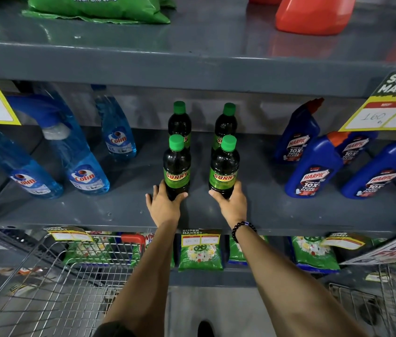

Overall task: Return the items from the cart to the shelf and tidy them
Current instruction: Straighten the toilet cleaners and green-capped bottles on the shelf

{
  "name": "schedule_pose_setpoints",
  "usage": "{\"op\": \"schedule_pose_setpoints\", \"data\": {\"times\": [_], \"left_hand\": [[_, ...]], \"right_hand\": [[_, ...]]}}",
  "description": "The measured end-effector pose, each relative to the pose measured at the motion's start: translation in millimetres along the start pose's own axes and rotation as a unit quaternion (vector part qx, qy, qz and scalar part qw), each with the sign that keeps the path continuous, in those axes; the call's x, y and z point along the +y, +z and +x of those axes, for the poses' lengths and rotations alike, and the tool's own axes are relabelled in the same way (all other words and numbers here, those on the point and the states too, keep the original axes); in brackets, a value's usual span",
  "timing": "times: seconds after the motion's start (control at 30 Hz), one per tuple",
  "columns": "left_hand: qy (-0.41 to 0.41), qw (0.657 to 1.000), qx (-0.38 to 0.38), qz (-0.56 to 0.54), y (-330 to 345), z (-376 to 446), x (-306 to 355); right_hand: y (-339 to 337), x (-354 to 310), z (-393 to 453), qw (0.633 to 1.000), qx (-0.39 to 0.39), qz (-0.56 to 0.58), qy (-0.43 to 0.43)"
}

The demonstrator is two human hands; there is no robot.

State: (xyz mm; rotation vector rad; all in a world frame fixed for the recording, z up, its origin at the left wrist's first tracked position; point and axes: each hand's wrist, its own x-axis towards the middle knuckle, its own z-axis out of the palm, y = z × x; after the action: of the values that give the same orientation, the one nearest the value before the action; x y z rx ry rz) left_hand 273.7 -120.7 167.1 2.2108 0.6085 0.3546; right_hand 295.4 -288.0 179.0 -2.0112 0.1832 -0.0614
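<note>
Several dark Sunny bottles with green caps stand on the grey middle shelf (124, 210) in two short rows. My left hand (164, 205) wraps the base of the front left Sunny bottle (177, 166). My right hand (232, 203), with a dark bead bracelet on its wrist, wraps the base of the front right Sunny bottle (223, 166). Both bottles stand upright on the shelf. Behind them stand the back left Sunny bottle (179, 120) and the back right Sunny bottle (226, 122). The wire cart (53, 288) sits low at the left, under my left arm.
Blue Colin spray bottles (87, 171) stand left of the Sunny bottles, blue Harpic bottles (314, 171) to the right. Green detergent bags (200, 254) fill the shelf below. Red containers (314, 15) and green bags sit on the top shelf. Yellow price tags hang from shelf edges. A second wire basket (391, 302) shows at bottom right.
</note>
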Motion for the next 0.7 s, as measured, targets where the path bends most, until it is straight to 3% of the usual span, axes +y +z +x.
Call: {"op": "schedule_pose_setpoints", "data": {"times": [0.7], "left_hand": [[-0.009,1.000,0.006,0.027,6,2,-2]], "right_hand": [[-8,4,12,0.999,-0.040,0.002,-0.008]]}}
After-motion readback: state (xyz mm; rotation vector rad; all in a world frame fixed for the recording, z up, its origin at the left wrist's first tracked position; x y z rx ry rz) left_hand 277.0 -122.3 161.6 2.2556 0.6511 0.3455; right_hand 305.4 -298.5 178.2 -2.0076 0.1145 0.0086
